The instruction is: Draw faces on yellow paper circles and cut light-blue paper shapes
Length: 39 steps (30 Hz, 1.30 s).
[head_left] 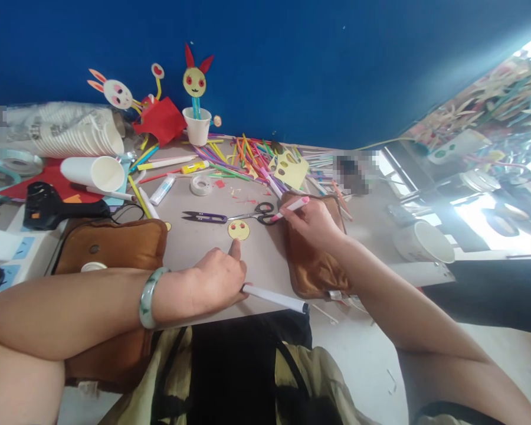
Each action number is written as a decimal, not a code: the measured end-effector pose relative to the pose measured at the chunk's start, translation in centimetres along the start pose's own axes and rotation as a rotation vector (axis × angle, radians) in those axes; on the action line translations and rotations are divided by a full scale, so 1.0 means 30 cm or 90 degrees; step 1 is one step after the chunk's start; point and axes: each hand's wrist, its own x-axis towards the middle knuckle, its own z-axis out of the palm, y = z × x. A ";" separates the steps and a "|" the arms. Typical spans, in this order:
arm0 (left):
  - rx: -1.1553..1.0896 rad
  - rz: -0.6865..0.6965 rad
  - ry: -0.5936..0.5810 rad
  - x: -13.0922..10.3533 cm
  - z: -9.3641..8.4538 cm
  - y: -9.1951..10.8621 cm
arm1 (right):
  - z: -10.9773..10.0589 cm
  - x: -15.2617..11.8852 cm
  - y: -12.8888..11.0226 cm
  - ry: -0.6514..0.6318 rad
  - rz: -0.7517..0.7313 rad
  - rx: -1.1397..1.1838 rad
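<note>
A small yellow paper disc with two red eyes lies on the table. The index finger of my left hand touches its lower edge. The other fingers of that hand are curled round a white marker with a dark end, which points right. My right hand pinches a white and pink marker above a brown cushion. Between the hands, just behind the disc, lie purple snips and scissors with dark handles.
Behind are a tape roll, scattered coloured sticks, a yellow sheet with holes and a puppet in a white cup. At left are a glue gun and a second brown cushion. A white cup stands at right.
</note>
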 end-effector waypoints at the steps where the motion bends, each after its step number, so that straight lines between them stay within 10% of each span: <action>1: -0.001 -0.003 0.001 0.000 0.001 0.000 | 0.003 -0.005 0.004 0.017 -0.020 0.002; 5: -0.006 0.014 0.018 -0.001 0.000 -0.003 | 0.022 -0.002 0.040 0.082 -0.121 -0.105; 15: -0.005 0.004 0.019 0.000 -0.006 -0.005 | 0.053 0.051 0.044 -0.053 -0.209 -0.381; 18: -0.011 0.007 0.030 0.004 0.007 -0.004 | 0.016 -0.008 -0.042 -0.047 -0.205 -0.272; 23: 0.000 0.013 0.051 0.008 0.033 -0.002 | -0.056 -0.131 -0.196 -0.371 -0.324 0.251; 39: 0.071 0.066 0.126 0.001 0.091 -0.019 | -0.008 -0.245 -0.271 -0.098 -0.195 0.382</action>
